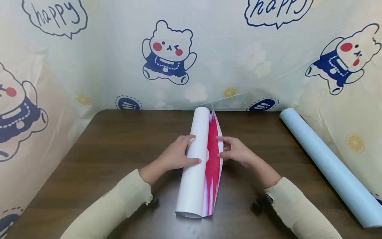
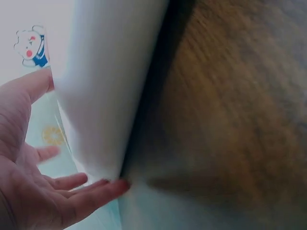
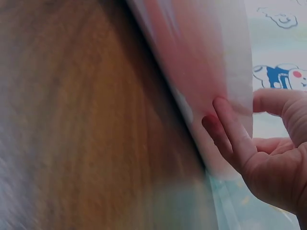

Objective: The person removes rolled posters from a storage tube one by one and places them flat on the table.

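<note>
A white paper roll (image 1: 194, 159) lies lengthwise on the table, partly unrolled along its right side. Its loose flap (image 1: 213, 149) stands up and shows a pink-red printed inner face. My left hand (image 1: 179, 154) rests on the roll's left side, thumb and index finger spread across it. The left wrist view shows that hand's other fingers fairly straight beside the roll. With thumb and fingers, my right hand (image 1: 237, 151) pinches the flap's outer edge. In the right wrist view, fingers (image 3: 235, 132) lie against the flap's outer side.
A long light blue roll (image 1: 328, 166) lies slanted along the right side of the dark wooden table (image 1: 119, 142). Behind and at both sides hangs a pale sheet (image 1: 119, 66) printed with bears. Dark straps (image 1: 262, 203) sit at the cuffs.
</note>
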Tool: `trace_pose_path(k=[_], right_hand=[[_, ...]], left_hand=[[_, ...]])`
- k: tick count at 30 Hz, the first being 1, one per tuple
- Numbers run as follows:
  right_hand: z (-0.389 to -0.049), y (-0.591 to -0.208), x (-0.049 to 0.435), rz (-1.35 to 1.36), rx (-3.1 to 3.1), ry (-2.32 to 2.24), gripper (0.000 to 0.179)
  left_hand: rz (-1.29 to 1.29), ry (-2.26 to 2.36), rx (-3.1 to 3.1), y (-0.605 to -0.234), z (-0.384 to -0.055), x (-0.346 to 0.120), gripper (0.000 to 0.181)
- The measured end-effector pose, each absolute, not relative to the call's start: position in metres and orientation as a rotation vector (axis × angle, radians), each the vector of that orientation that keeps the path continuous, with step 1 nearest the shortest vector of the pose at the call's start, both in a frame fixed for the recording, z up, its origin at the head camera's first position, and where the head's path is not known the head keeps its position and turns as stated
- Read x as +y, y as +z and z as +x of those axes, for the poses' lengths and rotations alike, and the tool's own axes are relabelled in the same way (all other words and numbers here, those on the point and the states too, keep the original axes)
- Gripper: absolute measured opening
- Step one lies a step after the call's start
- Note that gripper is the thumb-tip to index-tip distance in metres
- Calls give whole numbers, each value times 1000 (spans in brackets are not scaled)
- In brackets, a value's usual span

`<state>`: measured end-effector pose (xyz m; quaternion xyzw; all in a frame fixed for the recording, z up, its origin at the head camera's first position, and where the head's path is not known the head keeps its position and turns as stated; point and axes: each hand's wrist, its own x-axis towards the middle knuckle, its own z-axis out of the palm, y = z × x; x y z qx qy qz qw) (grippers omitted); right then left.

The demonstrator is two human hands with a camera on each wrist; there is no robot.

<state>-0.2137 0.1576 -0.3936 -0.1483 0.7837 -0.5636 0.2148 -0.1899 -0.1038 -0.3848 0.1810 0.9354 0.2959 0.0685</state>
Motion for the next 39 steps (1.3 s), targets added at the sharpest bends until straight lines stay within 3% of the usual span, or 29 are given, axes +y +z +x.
trace_pose_path(k=[4,11,22,35,39], right_hand=[[-219,-391,161,-389,2170,-1535,72],[-226,-389,169,-380,2223,-1442,76],[-232,-395,186,-405,2364,-1265,75],[-234,-394,208,-354,2349,-1195,79],[-233,-394,217,-377,2384,-1141,80]], left_hand=[[766,717,2816,-375,-194,-102,82],[1157,338,2772,-362,-194,-102,42],[1146,103,2882,-359,-197,-111,56],[1193,217,2738,-356,-193,-127,20],[1180,133,2790,-359,-192,-132,28]])
